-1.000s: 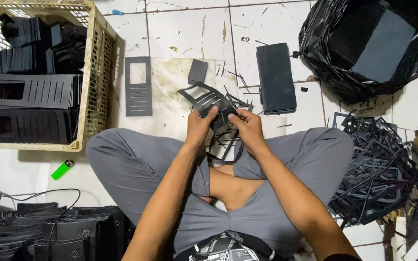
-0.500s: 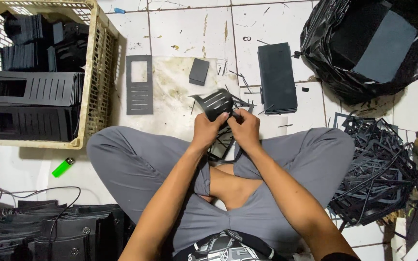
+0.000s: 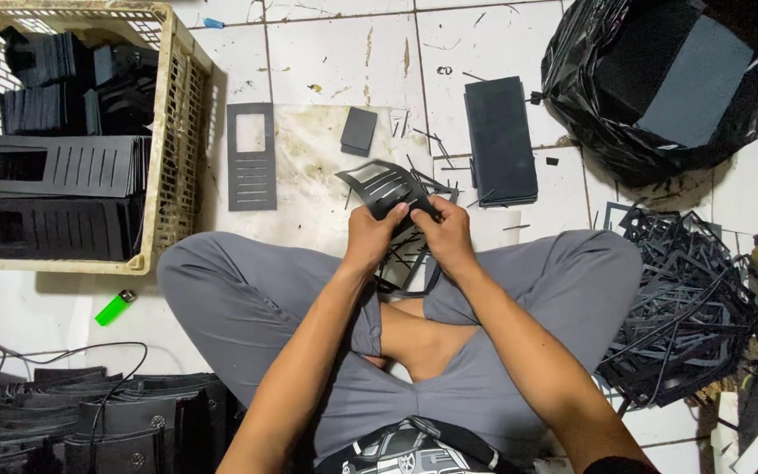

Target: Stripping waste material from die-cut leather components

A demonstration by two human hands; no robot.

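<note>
Both hands pinching black die-cut sheet (image 3: pixel 388 189): left hand (image 3: pixel 370 237), right hand (image 3: pixel 443 235). You're mid-strip; next, peel scrap cleanly, likely.

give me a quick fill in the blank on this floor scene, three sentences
1. Both hands, left hand and right hand, hold a black cut-out sheet with ____ cut in it.
2. The lighter on the floor is ____ in colour.
3. The stacked black pieces at the left sit in a ____ crate.

Missing words: slots; green; plastic
</note>
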